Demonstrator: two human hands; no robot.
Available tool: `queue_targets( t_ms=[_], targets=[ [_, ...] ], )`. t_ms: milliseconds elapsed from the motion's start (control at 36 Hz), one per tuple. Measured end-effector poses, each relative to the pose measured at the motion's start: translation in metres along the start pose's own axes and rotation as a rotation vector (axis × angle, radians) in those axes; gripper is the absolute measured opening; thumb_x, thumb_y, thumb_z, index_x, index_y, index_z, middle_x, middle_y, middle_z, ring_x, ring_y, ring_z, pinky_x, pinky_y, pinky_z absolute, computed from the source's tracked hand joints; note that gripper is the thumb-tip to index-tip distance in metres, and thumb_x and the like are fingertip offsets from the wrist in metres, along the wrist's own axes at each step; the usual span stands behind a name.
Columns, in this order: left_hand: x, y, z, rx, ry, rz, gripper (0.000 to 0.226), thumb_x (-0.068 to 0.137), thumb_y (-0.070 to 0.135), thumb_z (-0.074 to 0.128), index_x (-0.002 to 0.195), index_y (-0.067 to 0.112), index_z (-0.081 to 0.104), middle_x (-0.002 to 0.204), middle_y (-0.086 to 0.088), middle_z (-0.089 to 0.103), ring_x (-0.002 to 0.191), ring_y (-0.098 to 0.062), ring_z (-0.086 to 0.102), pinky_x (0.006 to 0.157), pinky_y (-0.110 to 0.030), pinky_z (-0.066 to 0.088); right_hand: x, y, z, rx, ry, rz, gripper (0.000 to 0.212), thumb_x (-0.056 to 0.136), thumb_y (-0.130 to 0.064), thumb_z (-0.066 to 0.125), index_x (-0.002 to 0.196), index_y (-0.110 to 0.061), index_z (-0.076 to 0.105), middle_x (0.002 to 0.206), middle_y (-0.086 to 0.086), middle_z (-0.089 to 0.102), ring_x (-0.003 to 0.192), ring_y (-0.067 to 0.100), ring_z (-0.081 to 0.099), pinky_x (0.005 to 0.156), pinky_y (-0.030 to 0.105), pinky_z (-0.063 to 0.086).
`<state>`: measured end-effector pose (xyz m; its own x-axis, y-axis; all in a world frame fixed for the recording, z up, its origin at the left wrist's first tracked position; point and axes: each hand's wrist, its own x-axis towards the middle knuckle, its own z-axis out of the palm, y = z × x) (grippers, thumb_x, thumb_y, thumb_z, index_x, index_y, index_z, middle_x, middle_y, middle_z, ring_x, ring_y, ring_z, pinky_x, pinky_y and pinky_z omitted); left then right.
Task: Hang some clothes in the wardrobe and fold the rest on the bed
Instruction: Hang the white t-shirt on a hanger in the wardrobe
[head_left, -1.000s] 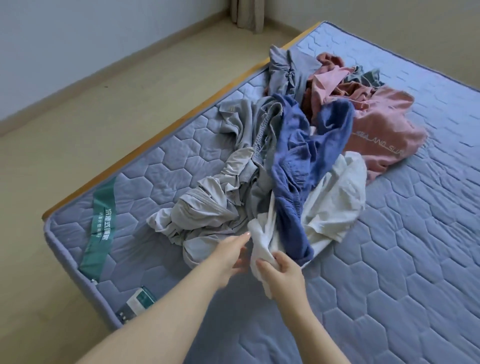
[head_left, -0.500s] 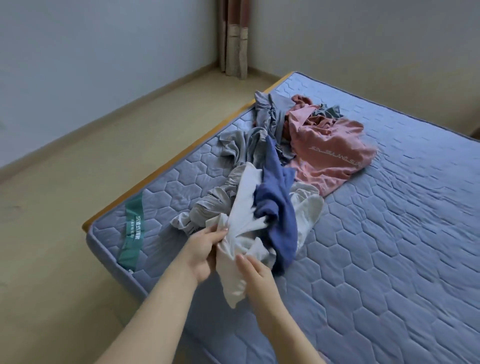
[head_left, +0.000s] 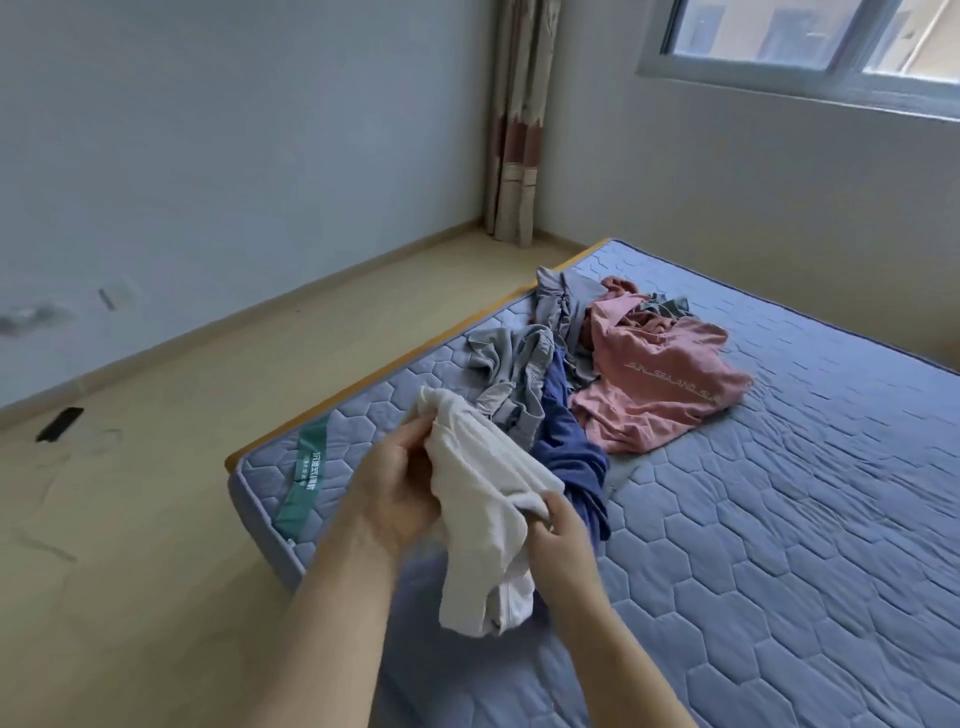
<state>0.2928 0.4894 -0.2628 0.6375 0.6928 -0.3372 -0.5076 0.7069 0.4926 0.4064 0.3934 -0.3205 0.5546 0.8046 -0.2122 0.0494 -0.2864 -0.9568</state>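
White garment (head_left: 483, 499) now higher off bed (head_left: 779, 545); pink shirt (head_left: 660, 384): "SEA AND"

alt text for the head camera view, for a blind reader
A left hand and a right hand grip a crumpled white garment above the corner of a blue quilted bed. Behind it, a pink shirt, a blue garment and grey clothes lie heaped.

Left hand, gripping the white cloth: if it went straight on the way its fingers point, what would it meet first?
Beyond the bunched white garment that the left hand grips, probably the crumpled grey garment on the blue quilted mattress; the hand looks raised, so it might pass above.
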Motion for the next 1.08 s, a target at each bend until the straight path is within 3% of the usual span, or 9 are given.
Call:
queue_targets(
  t_ms=[83, 139, 278, 389, 472, 583, 778, 944, 1083],
  targets=[
    [-0.008, -0.008, 0.017, -0.036, 0.021, 0.186, 0.014, 0.09, 0.015, 0.046, 0.096, 0.009, 0.058, 0.082, -0.005, 0.067, 0.074, -0.014, 0.066, 0.072, -0.025, 0.055, -0.001, -0.021, -0.034, 0.128, 0.069, -0.046, 0.02, 0.092, -0.005, 0.048, 0.075, -0.013, 0.057, 0.077, 0.005, 0.055, 0.074, 0.018, 0.047, 0.067, 0.03, 0.038],
    [-0.015, -0.019, 0.029, 0.081, 0.039, 0.315, 0.025, 0.096, 0.003, 0.036, 0.091, 0.014, 0.058, 0.075, -0.001, 0.07, 0.065, -0.011, 0.067, 0.065, -0.024, 0.055, -0.003, -0.036, -0.051, 0.227, 0.085, -0.038, 0.02, 0.095, -0.015, 0.048, 0.077, -0.016, 0.058, 0.082, 0.008, 0.055, 0.077, 0.021, 0.048, 0.072, 0.035, 0.04],
    [-0.031, -0.05, 0.025, 0.736, -0.115, 0.412, 0.063, 0.076, 0.002, 0.064, 0.119, 0.045, 0.045, 0.119, 0.03, 0.052, 0.11, 0.003, 0.057, 0.089, -0.021, 0.047, -0.012, -0.068, -0.071, 0.504, -0.042, -0.022, 0.025, 0.097, -0.018, 0.046, 0.079, -0.017, 0.063, 0.072, 0.004, 0.06, 0.068, 0.017, 0.056, 0.063, 0.028, 0.047],
    [-0.035, -0.079, 0.035, 1.11, -0.15, 0.358, 0.055, 0.069, 0.023, 0.077, 0.11, 0.05, 0.053, 0.111, 0.025, 0.06, 0.104, 0.004, 0.058, 0.085, -0.017, 0.05, -0.02, -0.069, -0.075, 0.527, -0.11, -0.002, 0.025, 0.095, -0.014, 0.047, 0.075, -0.014, 0.063, 0.066, 0.007, 0.062, 0.055, 0.014, 0.06, 0.051, 0.025, 0.049],
    [-0.036, -0.087, 0.044, 0.968, 0.179, 0.466, 0.011, 0.086, 0.009, 0.065, 0.083, 0.02, 0.061, 0.074, -0.002, 0.064, 0.066, -0.013, 0.06, 0.062, -0.02, 0.05, -0.025, -0.063, -0.084, 0.522, -0.119, 0.009, 0.014, 0.093, -0.012, 0.051, 0.081, -0.013, 0.059, 0.074, 0.01, 0.058, 0.066, 0.019, 0.055, 0.064, 0.031, 0.046],
    [-0.044, -0.065, 0.05, 0.624, 0.414, 0.599, 0.018, 0.093, 0.005, 0.054, 0.077, 0.013, 0.053, 0.054, -0.001, 0.048, 0.034, -0.004, 0.04, 0.042, -0.02, 0.045, -0.027, -0.045, -0.091, 0.438, -0.13, 0.0, 0.008, 0.091, -0.006, 0.055, 0.085, -0.01, 0.06, 0.077, 0.011, 0.056, 0.07, 0.02, 0.053, 0.067, 0.032, 0.044],
    [-0.065, -0.064, 0.069, 1.13, 0.042, 0.471, 0.024, 0.087, -0.001, 0.059, 0.088, 0.023, 0.059, 0.084, 0.002, 0.061, 0.073, -0.006, 0.059, 0.069, -0.019, 0.052, -0.035, -0.041, -0.076, 0.62, -0.256, 0.048, 0.011, 0.091, -0.003, 0.049, 0.083, -0.006, 0.056, 0.083, 0.017, 0.057, 0.076, 0.026, 0.056, 0.068, 0.035, 0.048],
    [-0.06, -0.094, 0.042, 1.035, -0.198, 0.408, 0.077, 0.066, 0.006, 0.076, 0.127, 0.04, 0.043, 0.124, 0.006, 0.055, 0.109, -0.01, 0.059, 0.084, -0.024, 0.051, -0.037, -0.073, -0.081, 0.785, -0.393, -0.039, 0.009, 0.092, -0.001, 0.047, 0.089, 0.0, 0.056, 0.066, 0.011, 0.063, 0.057, 0.018, 0.064, 0.052, 0.027, 0.054],
    [-0.042, -0.105, 0.022, 1.232, 0.405, 0.517, 0.033, 0.081, 0.011, 0.065, 0.105, 0.031, 0.056, 0.098, 0.007, 0.066, 0.098, -0.02, 0.061, 0.081, -0.028, 0.047, -0.04, -0.088, -0.08, 0.908, -0.407, -0.064, 0.008, 0.09, 0.004, 0.046, 0.088, 0.001, 0.053, 0.066, 0.009, 0.06, 0.055, 0.013, 0.062, 0.052, 0.022, 0.053]
  ],
)
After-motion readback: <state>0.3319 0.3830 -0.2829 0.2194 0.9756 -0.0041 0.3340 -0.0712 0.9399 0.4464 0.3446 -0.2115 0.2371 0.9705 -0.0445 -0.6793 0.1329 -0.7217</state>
